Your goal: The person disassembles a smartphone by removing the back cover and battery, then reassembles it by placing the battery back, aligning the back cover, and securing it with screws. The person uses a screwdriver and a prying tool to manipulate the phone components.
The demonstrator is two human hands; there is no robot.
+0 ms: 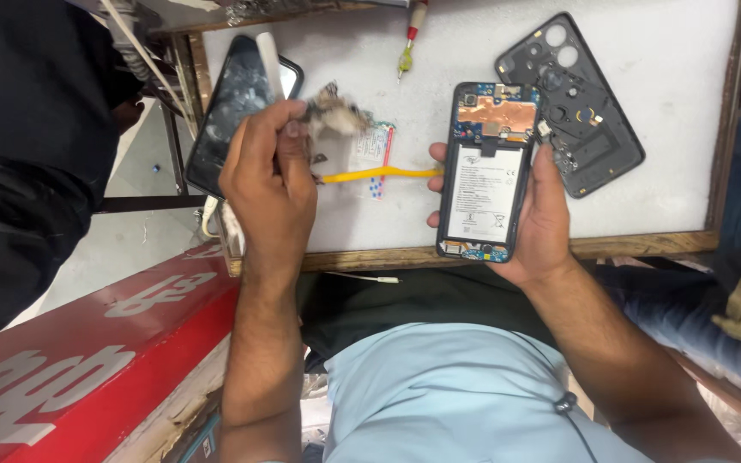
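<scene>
My right hand [546, 219] grips an opened phone [486, 171] with its back removed, so the white battery and the copper-shielded circuit board show. My left hand [269, 176] is closed around a small white-handled brush [334, 111]. Its worn bristles are blurred and point toward the phone, a short gap to the left of it. Both hands are over the white worktable [662, 69], near its wooden front edge.
A black phone back frame [589, 107] lies right of the opened phone. A dark-screened phone [229, 116] overhangs the table's left edge. There is also a red-and-yellow screwdriver [411, 34], a yellow strip [379, 174] and a small printed card [375, 147]. A red signboard [87, 343] is lower left. People stand on both sides.
</scene>
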